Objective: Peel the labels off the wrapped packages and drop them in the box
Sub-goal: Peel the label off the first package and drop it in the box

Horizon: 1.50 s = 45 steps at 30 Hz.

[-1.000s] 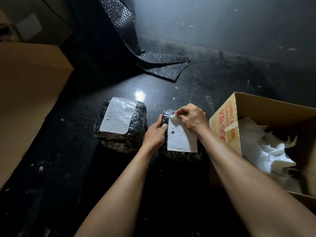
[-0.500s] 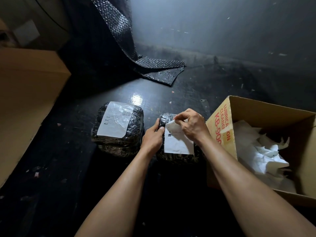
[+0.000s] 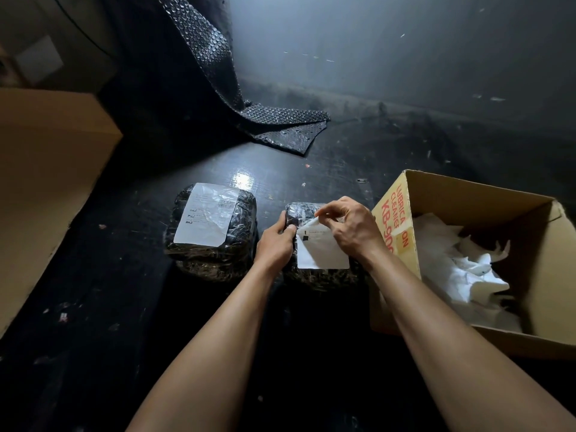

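I see a dark, glossy floor point(image 3: 311, 182), scuffed and speckled with small scraps. Two wrapped packages lie on it side by side, the left package point(image 3: 212, 235) and the right package point(image 3: 321, 244). An open cardboard box point(image 3: 467, 194) sits just right of them, a black bubble-wrap sheet point(image 3: 280, 126) lies farther back.

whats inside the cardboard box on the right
The cardboard box holds a heap of crumpled white paper, apparently peeled labels. Its floor beneath the heap and the near corner are covered, so whatever lies below cannot be seen.
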Motion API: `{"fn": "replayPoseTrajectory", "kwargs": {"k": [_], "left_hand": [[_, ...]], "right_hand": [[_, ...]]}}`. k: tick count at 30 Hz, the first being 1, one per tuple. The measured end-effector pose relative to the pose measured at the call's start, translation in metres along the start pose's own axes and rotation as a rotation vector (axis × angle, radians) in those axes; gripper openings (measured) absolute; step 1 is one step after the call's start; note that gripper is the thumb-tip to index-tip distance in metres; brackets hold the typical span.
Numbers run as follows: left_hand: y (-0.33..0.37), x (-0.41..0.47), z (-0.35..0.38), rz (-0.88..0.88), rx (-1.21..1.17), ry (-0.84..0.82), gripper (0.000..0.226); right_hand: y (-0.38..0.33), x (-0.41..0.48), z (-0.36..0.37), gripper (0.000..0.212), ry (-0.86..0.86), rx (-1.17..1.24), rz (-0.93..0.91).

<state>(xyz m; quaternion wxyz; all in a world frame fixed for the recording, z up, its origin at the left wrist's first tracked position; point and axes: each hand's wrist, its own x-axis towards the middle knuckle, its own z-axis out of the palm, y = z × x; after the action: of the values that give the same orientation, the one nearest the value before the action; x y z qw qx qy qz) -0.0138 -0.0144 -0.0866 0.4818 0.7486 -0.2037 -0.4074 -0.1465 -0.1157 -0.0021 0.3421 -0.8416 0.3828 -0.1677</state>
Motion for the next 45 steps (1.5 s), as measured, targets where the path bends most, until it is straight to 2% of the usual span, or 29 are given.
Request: {"fn": "replayPoseTrajectory", "kwargs": {"k": [6,9,13,15,17,19,22,24,26,31,37,45], "left_hand": [[0.001,0.000,-0.002,0.001,0.022,-0.026,0.066],[0.002,0.000,-0.004,0.012,0.007,-0.045,0.071],[0.000,-0.001,-0.007,0.039,-0.040,-0.071,0.064],[-0.005,-0.004,-0.007,0.019,-0.059,-0.069,0.069],[-0.015,-0.005,-0.008,-0.017,-0.081,-0.074,0.084],[-0.022,-0.003,-0.007,-0.036,-0.077,-0.085,0.090],[-0.019,-0.006,-0.007,-0.015,-0.036,-0.073,0.086],[-0.015,-0.008,-0.006,-0.002,-0.021,-0.064,0.083],[-0.015,-0.007,-0.006,0.002,-0.025,-0.052,0.079],[-0.022,0.003,-0.007,-0.024,-0.082,-0.053,0.087],[-0.003,-0.016,-0.007,0.038,0.038,-0.035,0.062],[0.000,-0.015,-0.005,0.057,0.202,-0.033,0.058]], "right_hand": [[0.000,-0.017,0.000,0.013,0.059,-0.001,0.015],[-0.003,-0.022,-0.003,0.011,0.066,0.015,0.017],[-0.005,-0.026,-0.005,0.011,0.077,0.006,0.010],[-0.007,-0.025,-0.007,0.018,0.070,0.005,0.013],[-0.010,-0.024,-0.010,0.031,0.061,-0.029,0.016],[-0.011,-0.021,-0.012,0.030,0.061,-0.046,0.023],[-0.014,-0.019,-0.013,0.009,0.038,-0.043,0.011],[-0.015,-0.021,-0.013,0.005,0.028,-0.046,-0.008],[-0.015,-0.024,-0.013,0.005,0.040,-0.036,-0.030],[-0.012,-0.032,-0.021,0.006,0.058,0.005,-0.030],[-0.011,-0.052,-0.026,0.015,0.067,0.060,-0.024],[-0.011,-0.059,-0.030,0.016,0.110,0.071,-0.017]]}}
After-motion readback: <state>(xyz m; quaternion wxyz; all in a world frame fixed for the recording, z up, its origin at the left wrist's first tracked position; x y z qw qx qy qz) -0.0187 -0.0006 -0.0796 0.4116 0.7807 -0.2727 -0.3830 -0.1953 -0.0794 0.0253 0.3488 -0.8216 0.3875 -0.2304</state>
